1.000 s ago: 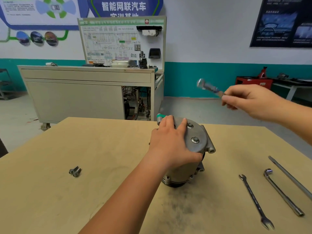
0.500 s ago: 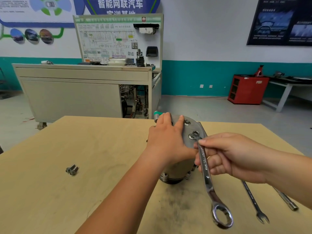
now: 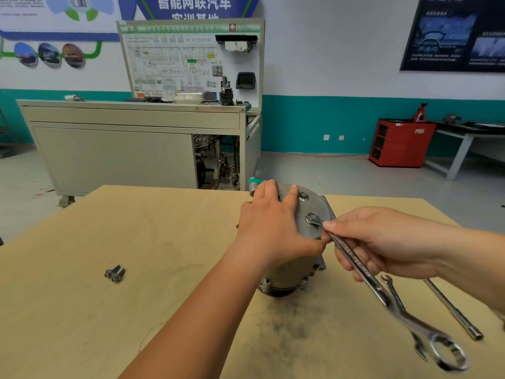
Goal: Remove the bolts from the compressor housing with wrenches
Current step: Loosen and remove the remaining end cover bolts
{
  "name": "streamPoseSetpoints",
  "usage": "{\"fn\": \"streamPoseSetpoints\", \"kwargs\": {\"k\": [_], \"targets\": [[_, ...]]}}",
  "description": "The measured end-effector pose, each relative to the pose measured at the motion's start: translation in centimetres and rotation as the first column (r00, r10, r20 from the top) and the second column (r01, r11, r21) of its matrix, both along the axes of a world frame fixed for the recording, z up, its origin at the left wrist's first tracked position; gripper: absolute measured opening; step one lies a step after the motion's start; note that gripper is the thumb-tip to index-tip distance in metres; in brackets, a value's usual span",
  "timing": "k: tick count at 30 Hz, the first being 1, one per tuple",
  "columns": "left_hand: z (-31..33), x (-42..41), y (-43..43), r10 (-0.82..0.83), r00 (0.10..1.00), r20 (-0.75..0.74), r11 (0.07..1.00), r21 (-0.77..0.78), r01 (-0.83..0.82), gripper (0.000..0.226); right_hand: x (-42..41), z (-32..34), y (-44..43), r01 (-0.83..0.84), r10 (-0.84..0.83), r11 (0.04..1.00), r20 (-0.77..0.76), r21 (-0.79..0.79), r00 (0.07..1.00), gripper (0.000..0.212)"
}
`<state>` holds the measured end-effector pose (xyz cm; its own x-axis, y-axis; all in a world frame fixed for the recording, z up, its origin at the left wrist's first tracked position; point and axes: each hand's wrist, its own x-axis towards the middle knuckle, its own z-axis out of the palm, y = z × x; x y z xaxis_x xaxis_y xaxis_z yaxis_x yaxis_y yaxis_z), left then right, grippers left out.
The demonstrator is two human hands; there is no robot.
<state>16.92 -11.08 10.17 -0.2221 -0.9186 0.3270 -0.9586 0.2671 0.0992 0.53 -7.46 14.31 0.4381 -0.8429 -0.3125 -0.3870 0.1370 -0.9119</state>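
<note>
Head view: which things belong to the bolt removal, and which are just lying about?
In use: compressor; wrench in right hand; bolt under its ring; second bolt; left hand on top.
Lying about: two loose bolts; thin wrench; long socket bar.

compressor housing (image 3: 289, 272) on table (image 3: 136, 228), loose bolts (image 3: 114, 273) left of it, spare wrench (image 3: 393, 290) and bar (image 3: 451, 307) right of it

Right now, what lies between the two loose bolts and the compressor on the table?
In the head view, only the person's left forearm crosses above that stretch; otherwise the table between the bolts and the compressor is bare wood.
</note>
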Motion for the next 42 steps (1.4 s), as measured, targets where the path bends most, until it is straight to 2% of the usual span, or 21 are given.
{"fn": "streamPoseSetpoints", "kwargs": {"k": [2, 5, 7, 9, 11, 12, 13, 15, 16, 18, 19, 21, 22, 26, 28, 30, 33, 35, 38, 42], "targets": [[-0.1, 0.1, -0.1, -0.005, 1.000, -0.014, 1.000, -0.012, 0.005, 0.103, -0.6, 0.3, -0.4, -0.079, 0.071, 0.996, -0.166, -0.039, 0.984, 0.031], [-0.2, 0.2, -0.1, -0.013, 1.000, -0.028, 1.000, -0.023, 0.013, 0.102, -1.8, 1.7, -1.4, -0.184, 0.102, 0.973, -0.460, -0.137, 0.882, 0.039], [-0.2, 0.3, -0.2, -0.020, 0.999, -0.031, 1.000, -0.024, 0.019, 0.102, -2.6, 3.0, -2.6, -0.241, 0.020, 0.934, -0.637, -0.262, 0.770, 0.046], [-0.2, 0.3, -0.2, -0.025, 0.999, -0.027, 0.999, -0.021, 0.025, 0.102, -3.1, 3.5, -4.0, -0.307, -0.130, 0.845, -0.725, -0.439, 0.677, 0.052], [-0.3, 0.3, -0.2, -0.022, 0.999, -0.029, 1.000, -0.017, 0.022, 0.102, -3.4, 3.0, -5.3, -0.314, -0.260, 0.719, -0.659, -0.620, 0.706, 0.056], [-0.2, 0.3, -0.2, -0.020, 0.999, -0.032, 1.000, -0.017, 0.019, 0.102, -3.5, 2.7, -5.7, -0.328, -0.273, 0.661, -0.623, -0.675, 0.733, 0.056], [-0.3, 0.4, -0.2, -0.017, 0.999, -0.035, 1.000, -0.020, 0.016, 0.102, -3.5, 2.4, -6.1, -0.352, -0.254, 0.625, -0.607, -0.697, 0.753, 0.054], [-0.4, 0.6, -0.2, -0.015, 0.999, -0.045, 1.000, -0.026, 0.014, 0.102, -3.7, 2.3, -6.4, -0.353, -0.202, 0.622, -0.579, -0.699, 0.790, 0.040], [-0.5, 0.7, -0.3, -0.017, 0.999, -0.049, 1.000, -0.027, 0.016, 0.103, -3.9, 2.4, -6.6, -0.319, -0.214, 0.620, -0.546, -0.717, 0.810, 0.029], [-0.7, 0.8, -0.3, -0.019, 0.998, -0.054, 1.000, -0.021, 0.018, 0.103, -4.4, 2.6, -6.9, -0.147, -0.315, 0.587, -0.392, -0.796, 0.864, 0.009], [-0.8, 0.9, -0.3, -0.021, 0.998, -0.056, 1.000, -0.020, 0.020, 0.103, -4.6, 2.7, -6.9, -0.023, -0.376, 0.585, -0.296, -0.811, 0.878, 0.010], [-0.8, 0.9, -0.4, -0.027, 0.998, -0.057, 0.999, -0.029, 0.025, 0.103, -4.8, 2.8, -6.3, 0.181, -0.429, 0.645, -0.156, -0.743, 0.890, 0.016], [-0.7, 0.9, -0.5, -0.029, 0.998, -0.056, 0.999, -0.034, 0.027, 0.102, -4.7, 2.8, -5.7, 0.232, -0.414, 0.699, -0.118, -0.677, 0.902, 0.016], [-0.5, 0.6, -0.4, -0.033, 0.998, -0.049, 0.999, -0.034, 0.032, 0.101, -2.9, 1.4, -1.9, 0.217, -0.266, 0.909, -0.093, -0.356, 0.960, 0.017], [-0.5, 0.5, -0.3, -0.028, 0.999, -0.045, 0.999, -0.029, 0.026, 0.102, -1.5, 0.4, -0.1, 0.187, -0.190, 0.966, 0.003, -0.178, 0.982, 0.019], [-0.5, 0.5, -0.3, -0.020, 0.999, -0.040, 0.999, -0.026, 0.019, 0.103, -0.2, -0.1, 1.3, 0.140, -0.132, 0.989, 0.132, -0.051, 0.982, 0.028], [-0.3, 0.6, -0.1, -0.017, 0.999, -0.032, 1.000, 0.008, 0.017, 0.105, 1.1, -0.2, 2.0, 0.112, -0.114, 0.994, 0.219, 0.020, 0.969, 0.043], [-0.2, 0.7, 0.1, -0.011, 1.000, -0.027, 0.999, 0.032, 0.011, 0.110, 1.7, -0.2, 2.0, 0.122, -0.128, 0.992, 0.238, 0.040, 0.963, 0.039], [0.0, 0.8, 0.2, -0.006, 0.999, -0.035, 1.000, 0.026, 0.007, 0.108, 2.1, -0.3, 2.0, 0.114, -0.125, 0.992, 0.235, 0.063, 0.964, 0.021], [0.0, 0.7, 0.1, -0.005, 1.000, -0.020, 1.000, 0.016, 0.006, 0.106, 2.1, -1.0, 1.9, 0.085, -0.098, 0.994, 0.192, 0.073, 0.977, 0.021]]}}
